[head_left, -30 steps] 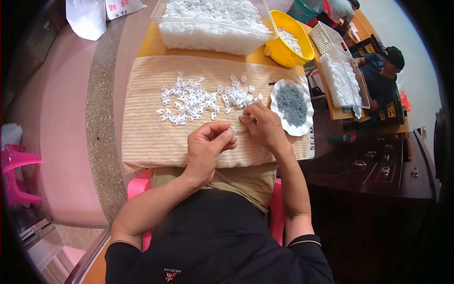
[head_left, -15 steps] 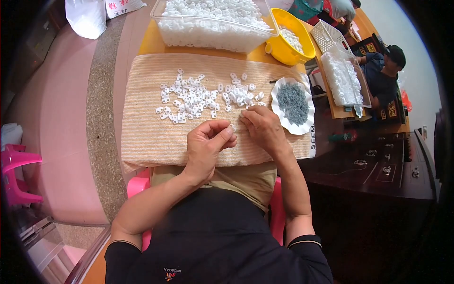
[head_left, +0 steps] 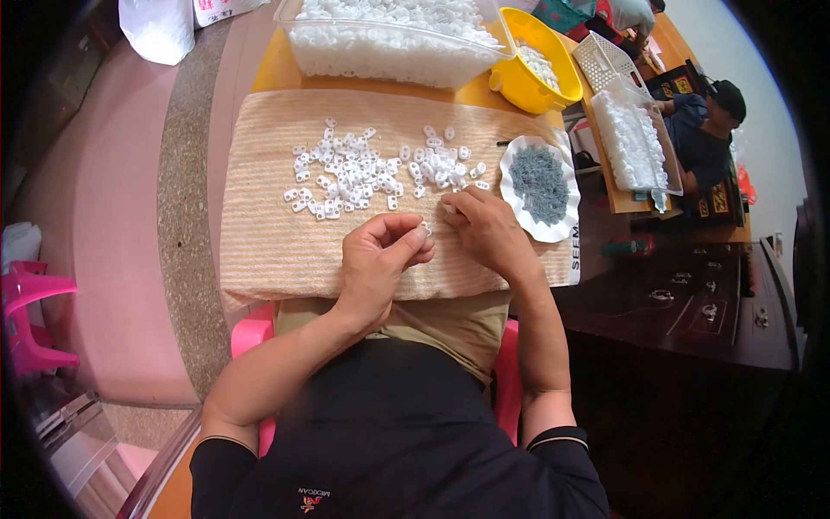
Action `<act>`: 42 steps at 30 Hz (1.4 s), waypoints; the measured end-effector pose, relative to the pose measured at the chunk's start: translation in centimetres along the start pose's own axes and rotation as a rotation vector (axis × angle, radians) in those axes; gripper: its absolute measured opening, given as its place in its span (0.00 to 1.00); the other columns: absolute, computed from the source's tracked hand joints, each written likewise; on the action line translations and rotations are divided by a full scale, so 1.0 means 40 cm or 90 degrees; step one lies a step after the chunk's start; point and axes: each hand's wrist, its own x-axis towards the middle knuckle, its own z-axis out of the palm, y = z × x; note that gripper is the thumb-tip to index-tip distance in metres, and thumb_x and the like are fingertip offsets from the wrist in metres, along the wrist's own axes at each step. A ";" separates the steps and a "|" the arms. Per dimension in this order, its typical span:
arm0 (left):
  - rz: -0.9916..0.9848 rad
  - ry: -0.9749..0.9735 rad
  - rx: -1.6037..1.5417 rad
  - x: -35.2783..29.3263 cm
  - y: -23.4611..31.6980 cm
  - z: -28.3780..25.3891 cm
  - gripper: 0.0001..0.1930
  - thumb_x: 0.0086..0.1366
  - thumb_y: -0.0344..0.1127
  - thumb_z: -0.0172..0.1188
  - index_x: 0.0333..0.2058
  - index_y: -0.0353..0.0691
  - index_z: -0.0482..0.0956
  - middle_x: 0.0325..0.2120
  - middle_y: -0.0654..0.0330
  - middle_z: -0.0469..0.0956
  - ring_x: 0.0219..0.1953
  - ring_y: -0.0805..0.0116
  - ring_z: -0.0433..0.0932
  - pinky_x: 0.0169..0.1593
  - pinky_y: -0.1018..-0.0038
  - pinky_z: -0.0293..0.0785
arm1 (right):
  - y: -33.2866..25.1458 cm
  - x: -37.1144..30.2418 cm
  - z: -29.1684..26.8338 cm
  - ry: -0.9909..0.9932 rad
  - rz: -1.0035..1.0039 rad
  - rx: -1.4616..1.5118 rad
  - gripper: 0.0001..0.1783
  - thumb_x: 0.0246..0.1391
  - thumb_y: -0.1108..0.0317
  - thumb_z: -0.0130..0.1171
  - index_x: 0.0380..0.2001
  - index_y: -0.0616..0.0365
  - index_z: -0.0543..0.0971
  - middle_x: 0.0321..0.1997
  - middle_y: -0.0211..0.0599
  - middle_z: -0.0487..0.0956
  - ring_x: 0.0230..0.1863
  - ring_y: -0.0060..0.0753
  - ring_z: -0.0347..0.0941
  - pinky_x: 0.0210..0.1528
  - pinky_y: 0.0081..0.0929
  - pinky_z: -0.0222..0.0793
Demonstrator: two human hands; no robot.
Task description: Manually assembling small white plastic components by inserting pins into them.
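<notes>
Between the thumb and fingers of my left hand [head_left: 386,255] a small white plastic piece [head_left: 426,229] is pinched. To its right, my right hand [head_left: 486,227] is held over the striped towel [head_left: 294,251], its fingers curled and pressed together just below the smaller heap. What those fingertips hold, if anything, is hidden. Two groups of white parts lie ahead: a larger spread of flat two-holed pieces [head_left: 350,173] on the left and a smaller heap of rounded pieces [head_left: 439,166] on the right. Beside my right hand is a white wavy-rimmed plate [head_left: 564,227] full of small grey parts [head_left: 540,183].
A clear bin [head_left: 389,65] heaped with white parts stands at the table's far edge, beside a yellow basin [head_left: 519,93]. On the right are another filled bin [head_left: 629,143], a white perforated basket [head_left: 605,65] and a person in a dark cap [head_left: 705,130]. A pink stool [head_left: 39,316] stands left.
The whole view has shifted slightly, with the table's things a little higher in it. Both hands keep nearly the same pose, the left still pinching the white piece.
</notes>
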 end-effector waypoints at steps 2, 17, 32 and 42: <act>-0.004 0.006 0.005 0.001 0.001 0.000 0.07 0.62 0.24 0.59 0.40 0.32 0.75 0.31 0.59 0.78 0.33 0.72 0.79 0.40 0.75 0.81 | 0.001 -0.006 0.001 0.043 0.030 0.086 0.13 0.47 0.76 0.61 0.40 0.59 0.78 0.30 0.41 0.76 0.31 0.39 0.74 0.35 0.29 0.70; -0.068 0.016 -0.033 0.013 0.001 -0.008 0.07 0.63 0.24 0.58 0.40 0.32 0.75 0.33 0.58 0.77 0.34 0.71 0.79 0.40 0.74 0.80 | 0.006 -0.022 0.025 -0.041 0.110 0.648 0.11 0.54 0.77 0.60 0.42 0.65 0.79 0.36 0.31 0.77 0.36 0.17 0.72 0.39 0.17 0.69; -0.078 0.002 -0.031 0.012 0.015 -0.004 0.08 0.63 0.25 0.58 0.40 0.29 0.76 0.31 0.56 0.79 0.32 0.72 0.80 0.39 0.78 0.80 | -0.015 -0.014 0.031 -0.065 0.097 0.704 0.04 0.56 0.76 0.58 0.34 0.66 0.77 0.32 0.31 0.75 0.33 0.18 0.71 0.34 0.17 0.67; -0.080 -0.011 0.016 0.014 0.011 -0.005 0.09 0.62 0.25 0.59 0.40 0.28 0.77 0.31 0.55 0.80 0.32 0.72 0.80 0.39 0.78 0.80 | -0.018 -0.016 0.023 -0.085 0.102 0.682 0.04 0.57 0.74 0.57 0.33 0.65 0.77 0.32 0.29 0.74 0.33 0.18 0.70 0.36 0.17 0.66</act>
